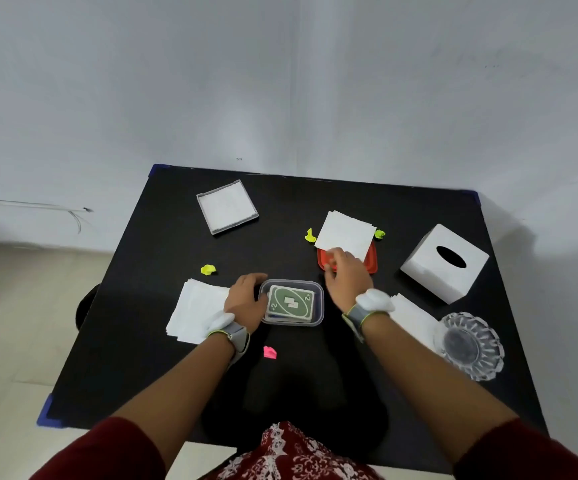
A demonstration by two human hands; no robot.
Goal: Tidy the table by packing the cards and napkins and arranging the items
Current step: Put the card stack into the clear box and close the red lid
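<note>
Mid-table [149, 341], a clear container [318, 299] holds the green cards [290, 303]. The left hand [246, 299] clasps its left wall. Just beyond, the right hand [346, 271] curls onto the red lid [372, 263] under napkins [346, 235].

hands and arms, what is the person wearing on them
Both forearms are bare below dark red sleeves. The left hand and right hand each have a grey wristband edged in yellow-green, with a white rounded device on top.

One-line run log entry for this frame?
left hand: steadying card box | right hand: on red lid | box: open, cards inside
</note>
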